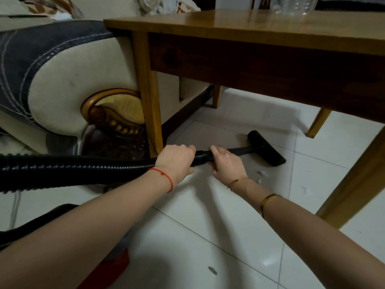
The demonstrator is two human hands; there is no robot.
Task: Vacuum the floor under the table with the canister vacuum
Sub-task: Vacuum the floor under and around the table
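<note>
1. Your left hand (177, 158) fingers curl round the ribbed hose (83, 170); your right hand (226, 161) fingers grip the wand (239, 150).
2. The floor head (266, 148) rests on the tiles (208, 226) at 2 o'clock of your hands, under the surface (250, 26).
3. Debris flecks (261, 174) lie just beside your right wrist, at 3 o'clock.

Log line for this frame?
left hand: grips hose | right hand: grips hose end | nozzle: on floor under table

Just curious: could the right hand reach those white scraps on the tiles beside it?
Probably yes. The white scraps lie on open floor just right of the right hand, nothing between, but it grips the hose.
</note>
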